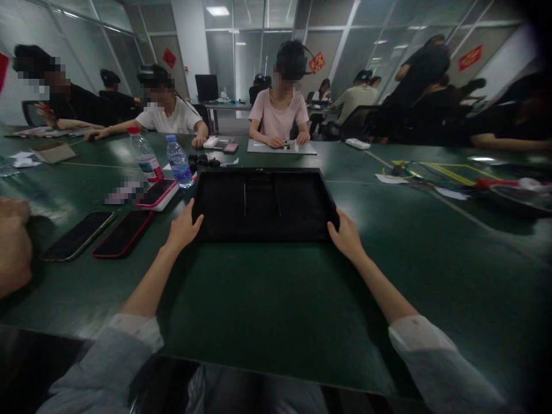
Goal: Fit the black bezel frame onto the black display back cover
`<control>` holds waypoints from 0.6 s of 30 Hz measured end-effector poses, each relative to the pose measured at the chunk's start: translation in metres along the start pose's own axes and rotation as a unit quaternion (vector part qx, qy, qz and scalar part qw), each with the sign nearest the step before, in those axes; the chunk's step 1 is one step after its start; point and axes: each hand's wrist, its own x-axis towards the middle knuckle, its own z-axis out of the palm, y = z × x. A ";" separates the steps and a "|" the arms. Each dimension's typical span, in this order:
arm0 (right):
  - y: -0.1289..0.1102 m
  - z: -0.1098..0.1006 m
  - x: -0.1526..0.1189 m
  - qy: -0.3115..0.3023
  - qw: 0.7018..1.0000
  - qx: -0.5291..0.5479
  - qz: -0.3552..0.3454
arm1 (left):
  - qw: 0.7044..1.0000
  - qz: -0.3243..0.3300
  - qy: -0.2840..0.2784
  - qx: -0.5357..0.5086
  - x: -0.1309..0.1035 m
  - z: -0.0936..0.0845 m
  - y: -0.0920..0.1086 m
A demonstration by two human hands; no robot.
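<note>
A shallow black rectangular tray (219, 210) with a raised rim lies in front of me on the green table. Two thin pale lines run down its dark inside, and a small dark shape sits by its far edge. My left hand (184, 227) grips the tray's left edge, its thumb over the near corner. On the opposite side my right hand (346, 234) holds the right edge the same way, thumb on top. The fingers under both sides are largely hidden.
Left of the tray lie two phones (124, 234) (80, 236) and a pink-edged phone on a white box (158, 194). Two bottles (179, 162) (145, 155) stand behind. Another person's hand (12, 247) rests at far left. Coloured cables (431, 172) lie right; people sit across.
</note>
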 end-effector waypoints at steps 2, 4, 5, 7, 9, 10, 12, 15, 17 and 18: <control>0.001 0.001 0.000 0.003 1.000 0.003 -0.002 | 1.000 0.000 0.001 0.001 0.000 0.000 0.000; 0.001 0.001 0.000 0.004 1.000 0.006 -0.002 | 1.000 0.001 0.002 -0.001 0.000 0.001 0.000; 0.001 0.001 -0.001 0.005 1.000 0.008 -0.001 | 1.000 0.002 0.004 -0.003 0.000 0.001 -0.001; -0.001 0.000 -0.001 0.006 1.000 0.016 -0.001 | 1.000 0.004 0.008 -0.006 0.000 0.002 -0.001; -0.002 -0.002 -0.001 0.011 0.999 0.033 0.001 | 1.000 0.005 0.013 -0.010 0.000 0.003 -0.002; -0.002 -0.004 0.000 0.014 0.999 0.047 0.009 | 1.000 0.003 0.019 -0.014 0.000 0.003 -0.002; -0.001 -0.007 0.001 0.008 0.994 0.092 0.051 | 0.999 -0.011 0.042 -0.028 0.001 0.003 -0.005; 0.000 -0.012 0.002 -0.055 0.971 0.188 0.140 | 0.993 -0.064 0.085 -0.052 0.004 0.003 -0.015; 0.002 -0.016 0.000 -0.104 0.959 0.217 0.149 | 0.989 -0.103 0.094 -0.055 0.007 0.002 -0.024; 0.003 -0.019 -0.002 -0.114 0.961 0.214 0.133 | 0.988 -0.111 0.094 -0.055 0.009 0.001 -0.029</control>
